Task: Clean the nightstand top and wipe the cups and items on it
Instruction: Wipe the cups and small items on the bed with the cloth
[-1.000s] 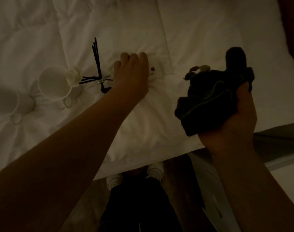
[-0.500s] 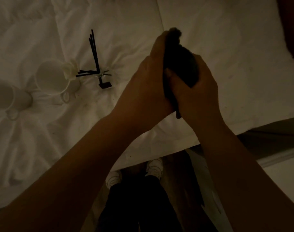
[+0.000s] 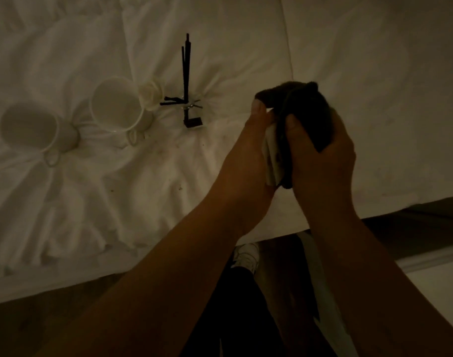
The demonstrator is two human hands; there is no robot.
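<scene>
Both hands meet above the near edge of the bed [image 3: 374, 73], toward its right side, in dim light. The right hand [image 3: 320, 150] has its grip closed around a dark cloth [image 3: 305, 109], which bunches up over the fingers and folds down between the two palms. The left hand [image 3: 246, 161] presses in from the other side, its grip narrow, thumb on top of the cloth and fingers pinching a small pale item [image 3: 271, 161] against it; what the item is cannot be told. On the white bedding to the left lie two white cups on their sides, handles toward the near edge: one cup [image 3: 117, 109] near the middle of the bed, the other cup [image 3: 32, 127] close to the left edge, the two just apart. Just right of the middle cup rests a small whitish object [image 3: 150, 96], touching it, and beside that a bundle of thin black sticks [image 3: 186, 73] pointing toward the far edge, with a few shorter ones lying crosswise at its base. Below the bed edge, a white shoe [image 3: 246, 256] stands on the floor.
</scene>
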